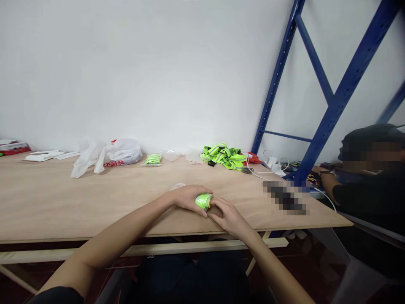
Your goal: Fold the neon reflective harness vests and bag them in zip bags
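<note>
Just above the table's front part, my left hand (188, 198) is wrapped round a small clear plastic bag with a folded neon-yellow reflective strap (203, 201) in it. The fingers of my right hand (228, 216) are curled and pinch at the bag's right end, where a bit of orange shows. Part of the packet is hidden by both hands. A piece of clear plastic (178, 185) sticks out behind my left hand.
Along the wall lie a white plastic bag (123, 151), a packed neon strap (153, 159), clear bags (171, 155) and a heap of neon reflective straps (223, 156). A blue metal rack (332, 101) stands at right, with another person (363, 190) beyond. A blurred-out dark object (284, 197) lies on the wooden table (79, 202).
</note>
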`<action>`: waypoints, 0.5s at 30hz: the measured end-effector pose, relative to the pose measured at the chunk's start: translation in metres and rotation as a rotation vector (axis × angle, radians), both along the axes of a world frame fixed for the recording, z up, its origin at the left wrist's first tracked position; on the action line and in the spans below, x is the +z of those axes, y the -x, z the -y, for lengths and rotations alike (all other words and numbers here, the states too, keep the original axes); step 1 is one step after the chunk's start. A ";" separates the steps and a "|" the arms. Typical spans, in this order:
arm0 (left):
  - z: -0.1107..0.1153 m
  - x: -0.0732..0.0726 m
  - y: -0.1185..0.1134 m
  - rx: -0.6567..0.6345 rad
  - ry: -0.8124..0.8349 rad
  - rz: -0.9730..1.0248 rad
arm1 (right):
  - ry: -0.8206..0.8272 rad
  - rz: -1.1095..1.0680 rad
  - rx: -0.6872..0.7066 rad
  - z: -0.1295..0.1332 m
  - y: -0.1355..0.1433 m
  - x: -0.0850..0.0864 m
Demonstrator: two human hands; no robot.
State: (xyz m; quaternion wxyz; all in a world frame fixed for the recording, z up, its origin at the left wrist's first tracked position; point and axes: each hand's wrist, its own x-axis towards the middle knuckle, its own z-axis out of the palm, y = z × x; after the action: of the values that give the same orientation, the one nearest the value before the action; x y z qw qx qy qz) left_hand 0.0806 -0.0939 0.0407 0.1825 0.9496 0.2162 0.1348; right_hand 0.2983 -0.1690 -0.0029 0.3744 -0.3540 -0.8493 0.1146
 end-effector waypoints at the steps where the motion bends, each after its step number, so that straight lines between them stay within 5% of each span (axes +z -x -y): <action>1: 0.000 0.000 0.000 0.002 0.008 0.011 | 0.003 0.002 -0.010 0.000 0.000 0.000; 15: 0.015 0.007 -0.008 -0.044 0.112 0.301 | -0.437 -0.002 -0.085 0.007 -0.001 -0.005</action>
State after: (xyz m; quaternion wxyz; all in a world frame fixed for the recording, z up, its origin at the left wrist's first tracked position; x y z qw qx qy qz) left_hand 0.0884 -0.1093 0.0472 0.2683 0.9115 0.1726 0.2594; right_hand 0.2993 -0.1756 -0.0084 0.4476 -0.2999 -0.8379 -0.0875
